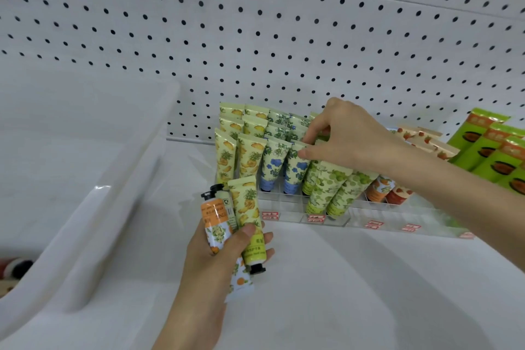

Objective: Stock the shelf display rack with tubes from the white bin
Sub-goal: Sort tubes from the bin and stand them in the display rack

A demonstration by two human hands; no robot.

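Note:
A clear acrylic display rack [287, 204] stands on the white shelf against the pegboard, with rows of pineapple, blue-flower, green and orange tubes standing in it. My left hand [218, 256] grips a small bunch of tubes in front of the rack: an orange-flower tube [215, 220], a pineapple tube [249, 216] and a pale one between them. My right hand [349, 139] reaches over the rack and pinches the top edge of a blue-flower tube [295, 167] in the front row. The white bin [85, 179] fills the left side, its inside mostly hidden.
Green boxes [494, 150] and strawberry-print tubes [426, 139] lie at the right of the shelf. Red price tags [315, 218] line the rack's front lip. White pegboard [255, 37] forms the back wall. Bare shelf surface [355, 278] lies in front of the rack.

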